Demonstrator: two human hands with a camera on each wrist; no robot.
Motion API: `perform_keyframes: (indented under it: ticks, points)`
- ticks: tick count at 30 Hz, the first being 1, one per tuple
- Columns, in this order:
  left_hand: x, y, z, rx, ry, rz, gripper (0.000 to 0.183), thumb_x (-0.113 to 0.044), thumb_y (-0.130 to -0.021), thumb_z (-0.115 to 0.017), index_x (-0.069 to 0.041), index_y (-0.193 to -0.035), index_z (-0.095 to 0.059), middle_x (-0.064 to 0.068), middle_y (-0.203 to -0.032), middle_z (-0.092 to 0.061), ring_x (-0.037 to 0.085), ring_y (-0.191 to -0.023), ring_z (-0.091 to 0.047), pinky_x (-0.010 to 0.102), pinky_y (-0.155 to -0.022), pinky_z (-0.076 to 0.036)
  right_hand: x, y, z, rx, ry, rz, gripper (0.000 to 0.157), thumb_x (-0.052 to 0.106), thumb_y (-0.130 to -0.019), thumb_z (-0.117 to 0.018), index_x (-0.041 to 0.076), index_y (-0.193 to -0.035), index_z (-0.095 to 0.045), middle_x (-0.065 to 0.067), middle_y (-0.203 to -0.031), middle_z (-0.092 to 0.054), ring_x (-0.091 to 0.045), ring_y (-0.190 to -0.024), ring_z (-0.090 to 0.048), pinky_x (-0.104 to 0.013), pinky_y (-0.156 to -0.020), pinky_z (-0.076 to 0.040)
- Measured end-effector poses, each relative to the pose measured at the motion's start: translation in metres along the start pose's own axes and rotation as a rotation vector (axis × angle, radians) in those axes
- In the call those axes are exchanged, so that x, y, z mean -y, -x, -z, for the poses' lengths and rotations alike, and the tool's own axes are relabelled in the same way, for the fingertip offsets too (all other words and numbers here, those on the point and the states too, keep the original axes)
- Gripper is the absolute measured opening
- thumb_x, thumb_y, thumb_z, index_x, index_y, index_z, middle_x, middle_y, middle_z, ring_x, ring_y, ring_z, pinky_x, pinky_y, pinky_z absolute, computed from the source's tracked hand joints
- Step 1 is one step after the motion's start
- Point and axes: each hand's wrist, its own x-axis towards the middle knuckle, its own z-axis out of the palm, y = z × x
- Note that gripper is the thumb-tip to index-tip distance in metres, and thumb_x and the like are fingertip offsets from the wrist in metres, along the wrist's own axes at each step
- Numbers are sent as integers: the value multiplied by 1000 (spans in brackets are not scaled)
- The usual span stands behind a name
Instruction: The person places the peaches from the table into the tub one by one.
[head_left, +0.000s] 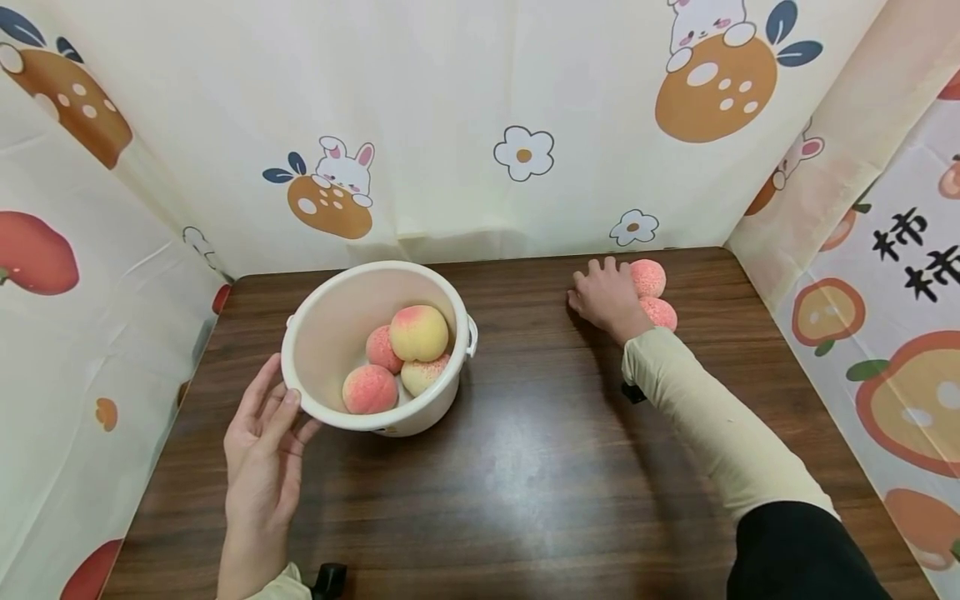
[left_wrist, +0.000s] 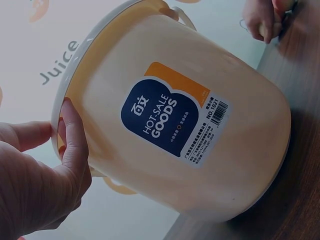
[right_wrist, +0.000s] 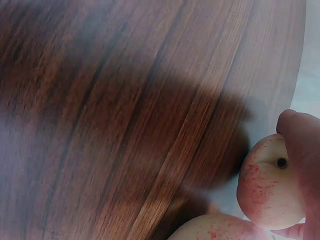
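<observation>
A cream plastic bucket (head_left: 367,422) stands at the left of the table, several pink and yellow peaches (head_left: 418,333) inside it. My left hand (head_left: 264,454) pinches the bucket's near-left rim between thumb and fingers; the left wrist view shows this grip beside the blue-and-orange label (left_wrist: 167,117). Toward the back right, my right hand (head_left: 603,300) reaches down to the tabletop. The right wrist view shows its fingers around a pale, red-speckled peach (right_wrist: 270,187), which the hand hides from the head view. Two pink peaches (head_left: 648,278) sit just right of that hand.
The dark wood-grain table (head_left: 525,467) meets a printed curtain (head_left: 450,125) at its back edge. More printed cloth hangs along the left and right sides. A handle lug (head_left: 472,336) sticks out from the bucket's right side.
</observation>
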Motion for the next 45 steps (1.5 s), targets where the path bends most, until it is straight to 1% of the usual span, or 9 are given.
perform_keyframes:
  ticks: [4, 7, 13, 20, 26, 35, 40, 43, 45]
  points:
    - [0, 0, 0, 1, 3, -4, 54, 4, -103, -57, -9, -155, -46, 14, -135, -63, 15, -106, -75, 27, -77, -66, 6, 0, 6, -19, -19, 17, 35, 37, -103, -58, 3, -108, -67, -23, -107, -65, -47, -105, -58, -61, -85, -52]
    - [0, 0, 0, 4, 5, -7, 54, 4, -104, -57, -8, -155, -46, 14, -136, -62, 15, -107, -74, 27, -77, -66, 13, 0, 13, -43, -33, 30, 35, 37, -102, -59, 4, -109, -68, -23, -108, -65, -47, -105, -58, -62, -87, -51]
    - [1, 0, 0, 4, 4, -10, 54, 4, -104, -57, -8, -155, -45, 14, -134, -63, 15, -107, -74, 26, -75, -66, 27, -1, 23, -92, -65, 55, 32, 35, -101, -59, 5, -109, -68, -24, -111, -66, -48, -105, -59, -63, -87, -51]
    - [1, 1, 0, 11, 7, -10, 54, 4, -104, -56, -8, -156, -45, 13, -132, -63, 17, -109, -73, 26, -75, -66, 42, -1, 37, -104, -94, 64, 31, 36, -103, -56, 8, -110, -67, -21, -113, -67, -46, -105, -60, -60, -86, -51]
    - [1, 0, 0, 7, 8, -10, 53, 4, -104, -56, -8, -155, -46, 13, -132, -63, 17, -108, -73, 26, -75, -66, 53, 1, 56, -142, -118, 71, 28, 36, -103, -55, 10, -103, -66, -19, -107, -66, -45, -101, -59, -60, -88, -51]
    - [1, 0, 0, 6, 7, -9, 53, 4, -104, -56, -9, -155, -47, 13, -132, -63, 17, -109, -73, 26, -75, -67, 73, 8, 87, -129, -174, 76, 29, 38, -104, -51, 14, -108, -66, -16, -109, -65, -42, -104, -57, -58, -87, -51]
    - [1, 0, 1, 3, 4, -13, 53, 4, -104, -56, -9, -154, -47, 14, -133, -64, 17, -110, -73, 26, -75, -67, 85, 13, 106, -172, -192, 99, 30, 39, -104, -51, 16, -109, -70, -13, -102, -64, -40, -97, -57, -52, -79, -51]
    - [1, 0, 1, 2, 2, -15, 53, 4, -104, -56, -9, -154, -47, 14, -133, -64, 17, -109, -73, 26, -75, -67, 92, 16, 119, -207, -202, 113, 31, 40, -104, -51, 16, -108, -71, -12, -102, -64, -39, -95, -56, -50, -75, -49]
    - [1, 0, 1, 5, 4, -15, 53, 4, -104, -56, -9, -154, -47, 14, -133, -64, 17, -109, -73, 26, -75, -67, 97, 19, 126, -227, -209, 126, 31, 40, -104, -51, 16, -107, -70, -12, -103, -63, -39, -96, -55, -49, -75, -49]
